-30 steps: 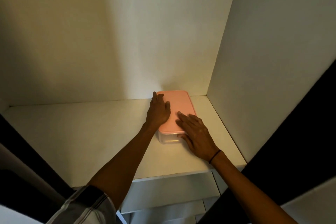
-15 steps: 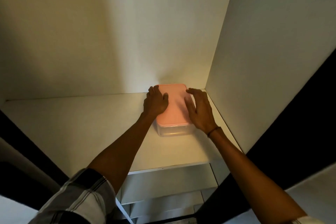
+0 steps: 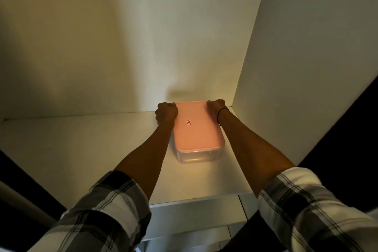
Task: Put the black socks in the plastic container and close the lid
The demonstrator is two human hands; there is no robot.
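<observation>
gripping the far corners of the pink lid (image 3: 195,127), your left hand (image 3: 166,113) and right hand (image 3: 217,108) curl their fingers on it. the plastic container (image 3: 197,154) sits on the shelf (image 3: 81,149); uneven pressure could leave its near edge unsealed. socks aren't visible.

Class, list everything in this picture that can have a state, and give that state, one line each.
Pink lid: on the container, lying flat.
Plastic container: covered, resting on the shelf; contents not visible.
Left hand: curled at the lid's far left corner.
Right hand: curled at the lid's far right corner.
</observation>
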